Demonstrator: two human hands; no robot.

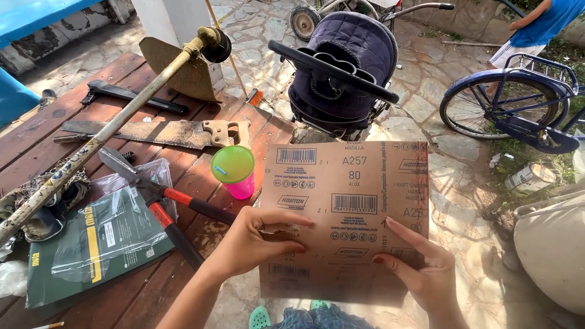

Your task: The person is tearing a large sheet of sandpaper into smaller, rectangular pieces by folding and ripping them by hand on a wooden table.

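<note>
A brown sheet of sandpaper (pixel 353 183), printed back facing me, is held up in front of me by both hands. My left hand (pixel 253 240) grips its lower left part, thumb across the face and fingers behind. My right hand (pixel 423 268) pinches its lower right part, fingers spread on the face. Below the sheet I see green shoes (pixel 260 318) on the stone paving.
A reddish wooden table (pixel 201 176) on the left carries a pink cup with a green lid (pixel 234 170), a rusty hand saw (pixel 158 132), red-handled shears (pixel 164 204), a long pole tool (pixel 103 131) and a green packet (pixel 91 247). A dark pram (pixel 344 67), a blue bicycle (pixel 518 109) and another person (pixel 536 27) are beyond.
</note>
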